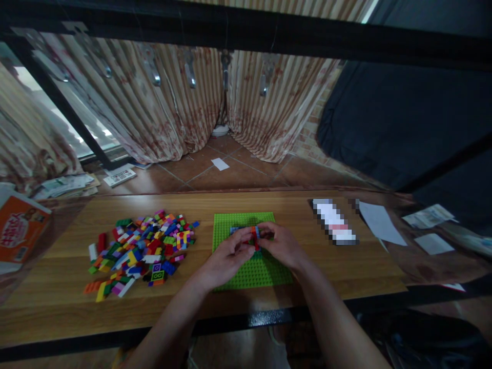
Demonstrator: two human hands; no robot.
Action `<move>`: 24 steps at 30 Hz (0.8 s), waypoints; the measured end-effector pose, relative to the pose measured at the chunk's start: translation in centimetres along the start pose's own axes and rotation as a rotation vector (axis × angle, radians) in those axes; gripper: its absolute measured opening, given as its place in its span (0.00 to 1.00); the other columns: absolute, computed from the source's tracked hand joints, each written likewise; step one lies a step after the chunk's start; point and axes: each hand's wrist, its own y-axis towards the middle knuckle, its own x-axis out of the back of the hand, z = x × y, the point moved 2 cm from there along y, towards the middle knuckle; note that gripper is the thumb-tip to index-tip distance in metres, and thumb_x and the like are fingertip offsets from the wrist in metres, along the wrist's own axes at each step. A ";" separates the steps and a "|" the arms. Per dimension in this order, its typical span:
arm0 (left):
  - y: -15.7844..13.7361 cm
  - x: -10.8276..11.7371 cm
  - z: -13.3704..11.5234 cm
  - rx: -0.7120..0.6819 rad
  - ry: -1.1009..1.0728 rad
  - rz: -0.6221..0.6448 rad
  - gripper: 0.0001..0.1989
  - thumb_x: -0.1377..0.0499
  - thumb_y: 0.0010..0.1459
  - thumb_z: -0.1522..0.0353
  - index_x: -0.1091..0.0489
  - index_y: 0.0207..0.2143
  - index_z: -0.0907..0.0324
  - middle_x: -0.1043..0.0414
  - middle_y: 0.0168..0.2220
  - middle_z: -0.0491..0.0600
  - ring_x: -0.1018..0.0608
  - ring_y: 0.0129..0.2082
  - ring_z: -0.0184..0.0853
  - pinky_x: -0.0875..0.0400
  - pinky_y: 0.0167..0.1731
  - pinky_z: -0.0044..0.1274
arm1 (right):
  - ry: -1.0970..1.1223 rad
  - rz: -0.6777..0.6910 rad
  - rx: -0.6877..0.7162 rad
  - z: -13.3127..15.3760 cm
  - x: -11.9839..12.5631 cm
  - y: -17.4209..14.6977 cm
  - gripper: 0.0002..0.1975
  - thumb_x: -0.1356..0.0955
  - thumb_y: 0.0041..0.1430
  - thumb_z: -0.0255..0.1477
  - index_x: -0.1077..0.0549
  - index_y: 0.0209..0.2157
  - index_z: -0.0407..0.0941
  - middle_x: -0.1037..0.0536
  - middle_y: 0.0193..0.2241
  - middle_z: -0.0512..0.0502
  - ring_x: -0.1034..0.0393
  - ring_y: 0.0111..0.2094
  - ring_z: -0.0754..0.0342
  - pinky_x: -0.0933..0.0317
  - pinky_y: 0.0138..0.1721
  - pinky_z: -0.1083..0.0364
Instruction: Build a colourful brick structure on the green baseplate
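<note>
A green studded baseplate (246, 274) lies on the wooden table, below both of my hands. Over its middle, my left hand (230, 253) and my right hand (279, 243) meet around a small cluster of toy bricks (257, 245), with red, orange and blue parts showing. The fingers of both hands are closed on this cluster from its two sides. Bluish bricks (235, 230) show on the plate behind my left fingers. My fingers hide much of the cluster, so I cannot tell how its bricks join.
Left of the baseplate, loose coloured bricks (154, 246) lie in a wide pile on the table (334, 271). A blurred-out flat object (334, 223) and a white sheet (380, 223) are at the right. An orange and white box (21, 228) stands beyond the left edge.
</note>
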 end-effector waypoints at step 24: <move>-0.1 -0.2 -0.6 0.037 0.060 -0.023 0.24 0.42 0.59 0.61 0.37 0.57 0.55 0.35 0.57 0.55 0.28 0.52 0.40 0.36 0.55 0.38 | 0.029 0.002 -0.012 0.7 0.1 -0.1 0.18 0.33 0.47 0.19 0.26 0.42 0.42 0.22 0.35 0.46 0.28 0.37 0.53 0.36 0.42 0.53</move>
